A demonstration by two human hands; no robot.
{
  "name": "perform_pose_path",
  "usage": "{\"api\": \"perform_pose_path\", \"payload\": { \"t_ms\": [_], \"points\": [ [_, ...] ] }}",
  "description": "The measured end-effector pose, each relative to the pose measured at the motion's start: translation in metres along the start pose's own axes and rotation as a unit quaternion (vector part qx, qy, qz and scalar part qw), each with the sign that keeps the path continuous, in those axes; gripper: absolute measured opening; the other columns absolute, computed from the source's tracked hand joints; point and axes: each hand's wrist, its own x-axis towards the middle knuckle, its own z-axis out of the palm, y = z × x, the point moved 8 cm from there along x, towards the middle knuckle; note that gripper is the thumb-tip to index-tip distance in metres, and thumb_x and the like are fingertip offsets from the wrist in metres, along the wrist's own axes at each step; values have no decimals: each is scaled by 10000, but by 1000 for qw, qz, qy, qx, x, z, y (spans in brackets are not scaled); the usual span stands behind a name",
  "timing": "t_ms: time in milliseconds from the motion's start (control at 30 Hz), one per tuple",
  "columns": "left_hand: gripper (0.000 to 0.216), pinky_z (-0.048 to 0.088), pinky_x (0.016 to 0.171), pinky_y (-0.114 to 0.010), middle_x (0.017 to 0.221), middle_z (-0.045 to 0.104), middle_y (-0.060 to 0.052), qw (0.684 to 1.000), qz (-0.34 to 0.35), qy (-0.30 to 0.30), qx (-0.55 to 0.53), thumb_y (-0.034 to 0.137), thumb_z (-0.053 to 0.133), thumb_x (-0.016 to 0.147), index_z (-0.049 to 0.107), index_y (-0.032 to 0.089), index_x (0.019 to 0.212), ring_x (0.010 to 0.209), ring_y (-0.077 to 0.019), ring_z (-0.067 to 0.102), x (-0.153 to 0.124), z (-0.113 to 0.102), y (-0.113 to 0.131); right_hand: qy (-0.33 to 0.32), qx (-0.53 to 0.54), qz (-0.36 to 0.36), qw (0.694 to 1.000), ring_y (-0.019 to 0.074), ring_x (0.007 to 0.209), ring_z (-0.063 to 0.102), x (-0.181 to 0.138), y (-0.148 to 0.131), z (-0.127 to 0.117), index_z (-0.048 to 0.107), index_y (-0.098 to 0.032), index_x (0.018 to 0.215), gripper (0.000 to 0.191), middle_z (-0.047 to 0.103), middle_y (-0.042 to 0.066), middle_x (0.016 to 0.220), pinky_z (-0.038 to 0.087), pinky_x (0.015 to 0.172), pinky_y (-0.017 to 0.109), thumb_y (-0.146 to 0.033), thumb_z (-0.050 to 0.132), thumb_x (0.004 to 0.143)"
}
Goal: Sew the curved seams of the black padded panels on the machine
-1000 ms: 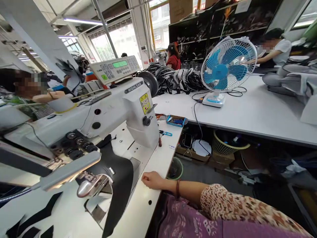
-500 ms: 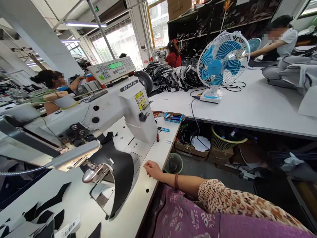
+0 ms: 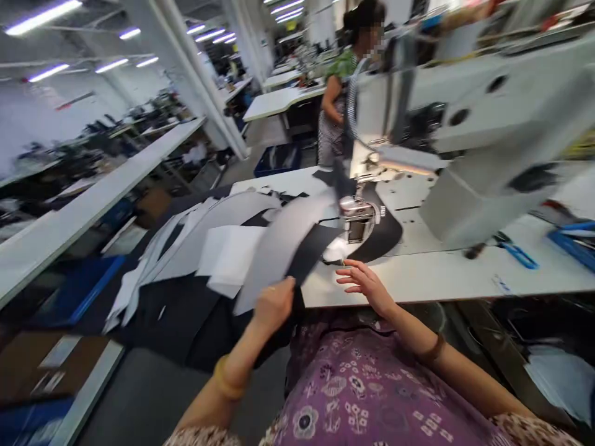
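The left hand (image 3: pixel 274 305) has its grip pinched on a flat grey-and-black cut fabric piece (image 3: pixel 283 248), lifted from the pile (image 3: pixel 186 260) beside the table (image 3: pixel 441 272). The right hand (image 3: pixel 367 284) hovers spread at the table edge. Feeding seems the step; next, lay the limp, matte panel flat under the shiny presser foot (image 3: pixel 356 214).

Left hand (image 3: pixel 274 305) seemingly closed; right hand (image 3: pixel 367 284) spread.

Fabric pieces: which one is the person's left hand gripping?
The long grey piece pinched by the left hand; the other pale pieces lie loose in a heap.
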Motion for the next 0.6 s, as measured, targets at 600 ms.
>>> {"api": "perform_pose_path", "payload": {
  "t_ms": [600],
  "points": [
    [176, 528, 620, -372, 857, 654, 71, 994, -87, -35, -48, 416, 489, 813, 635, 403, 912, 809, -225, 641, 44, 23, -31, -59, -299, -41, 951, 88, 653, 468, 8, 2, 44, 578, -166, 726, 140, 527, -31, 674, 356, 643, 212, -252, 680, 685]
  ]
}}
